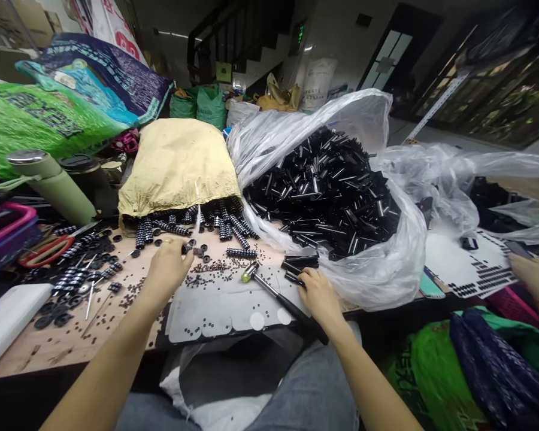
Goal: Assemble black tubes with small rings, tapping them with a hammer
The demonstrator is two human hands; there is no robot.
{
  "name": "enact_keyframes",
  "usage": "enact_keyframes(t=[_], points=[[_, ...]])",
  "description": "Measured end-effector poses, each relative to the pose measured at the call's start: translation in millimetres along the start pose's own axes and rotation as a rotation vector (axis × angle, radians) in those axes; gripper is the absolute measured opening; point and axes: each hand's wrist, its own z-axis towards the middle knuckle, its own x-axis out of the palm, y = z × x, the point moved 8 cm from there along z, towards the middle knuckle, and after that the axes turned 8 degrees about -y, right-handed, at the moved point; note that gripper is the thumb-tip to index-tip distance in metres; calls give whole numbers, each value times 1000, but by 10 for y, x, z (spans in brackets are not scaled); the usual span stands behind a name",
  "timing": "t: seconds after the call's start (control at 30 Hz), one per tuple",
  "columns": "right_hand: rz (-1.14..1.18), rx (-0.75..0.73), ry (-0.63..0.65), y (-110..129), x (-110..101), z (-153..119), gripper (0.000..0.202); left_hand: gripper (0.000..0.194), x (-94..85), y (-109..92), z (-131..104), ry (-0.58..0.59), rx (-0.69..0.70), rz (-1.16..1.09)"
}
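My left hand [170, 266] is closed at the table, fingertips on a short black ringed piece [194, 250]. Small black discs lie beside it, and several black-and-white ringed rods [227, 224] spill from a yellow sack [179, 161]. To the right, my right hand [320, 296] has its fingers closed on the near end of a shiny black plastic piece [294, 278]. Similar pieces [302, 261] lie just beyond it. Between the hands, a hammer [273, 292] with a yellowish face lies across a grey-white mat [206, 311] strewn with tiny dark rings.
A clear plastic bag [372, 287] of black pieces stands open behind my right hand. On the left are a green flask [54, 185], red-handled scissors [45, 250] and a white box [13, 323]. Another person's hand [532, 275] is by a board of black parts [471, 263].
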Motion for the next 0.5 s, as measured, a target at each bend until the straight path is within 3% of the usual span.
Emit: enact_keyframes(t=[0.07, 0.17, 0.23, 0.33, 0.43, 0.5], points=[[147, 74, -20, -69, -1, 24, 11, 24, -73, -59, -232, 56, 66, -22], [378, 164, -77, -54, -60, 80, 12, 19, 88, -169, -504, 154, 111, -171], [714, 284, -51, 37, -45, 98, 16, 22, 216, -254, -595, 126, 99, -358], [1192, 453, 104, 403, 105, 40, 32, 28, 401, -389, -686, 116, -12, -739], [1284, 445, 274, 874, 257, -77, 39, 33, 607, -562, -808, 274, -193, -1090], [1360, 452, 348, 1090, 328, -152, 40, 35, 692, -622, -883, 365, -305, -1201]])
